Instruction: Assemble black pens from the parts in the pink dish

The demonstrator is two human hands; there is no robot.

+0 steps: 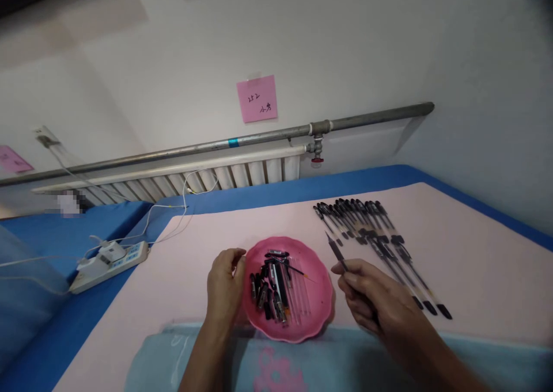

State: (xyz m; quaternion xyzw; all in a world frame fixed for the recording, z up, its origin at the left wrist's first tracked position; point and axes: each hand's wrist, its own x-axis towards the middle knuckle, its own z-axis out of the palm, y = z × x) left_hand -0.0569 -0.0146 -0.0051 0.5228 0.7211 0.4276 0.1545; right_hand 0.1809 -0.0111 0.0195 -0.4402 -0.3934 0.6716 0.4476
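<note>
A pink plastic dish [322, 300] sits on the pink table cover, holding several loose pen parts [276, 291]: black caps, clear barrels and a thin refill. My left hand [224, 285] rests against the dish's left rim with its fingers curled on the edge. To the right of the dish, my right hand [371, 297] pinches an assembled black pen [337, 254], tip pointing up and left. Just beyond it lies a row of several finished black pens [375, 236], side by side.
A white power strip [110, 259] with plugged adapters and cables lies at the left on the blue cover. A radiator [194, 179] and pipe run along the wall behind. A light blue cloth [302, 363] covers the near edge.
</note>
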